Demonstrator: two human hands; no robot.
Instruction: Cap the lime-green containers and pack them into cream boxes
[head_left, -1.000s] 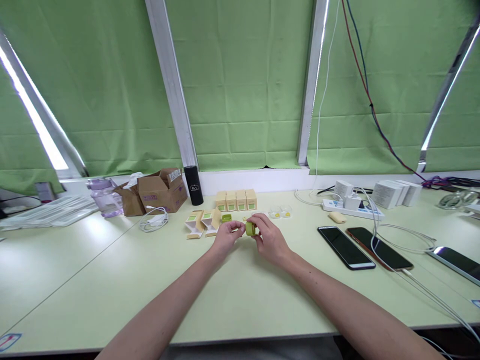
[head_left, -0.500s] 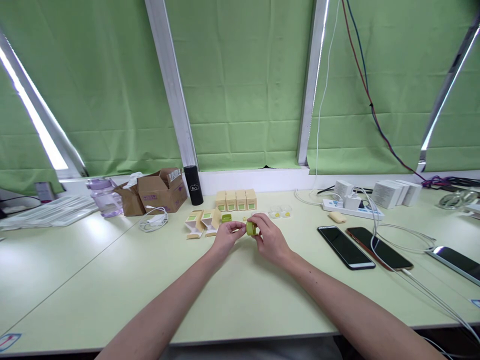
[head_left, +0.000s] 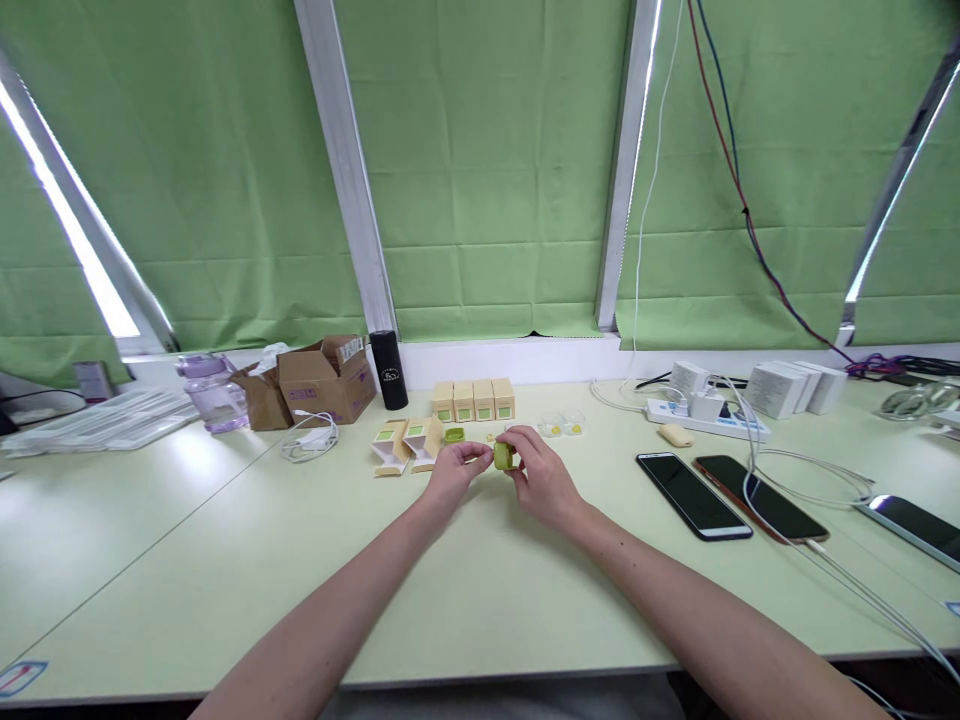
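Observation:
A small olive-green case (head_left: pixel 503 456) is tilted up between my hands above the table. My right hand (head_left: pixel 541 476) grips it from the right, thumb below and fingers on top. From the left, my left hand (head_left: pixel 455 476) has thumb and forefinger pinched at the case's edge; whether something tiny sits in that pinch I cannot make out. A second green case (head_left: pixel 454 436) lies just beyond my left hand. Beside it stand two opened cream cartons (head_left: pixel 423 443) with flaps out. Clear small containers with yellow bits (head_left: pixel 562 424) rest beyond my right hand.
Several closed cream boxes (head_left: pixel 472 400) line up at the back, near a black tumbler (head_left: pixel 388 370) and a cardboard box (head_left: pixel 330 385). On the right lie phones (head_left: pixel 694 496), white cables, a power strip (head_left: pixel 739 425) and a beige oval item (head_left: pixel 676 435).
Both hands hold almost the same pose around the green case. The case seems turned very slightly; the whole view has shifted a little.

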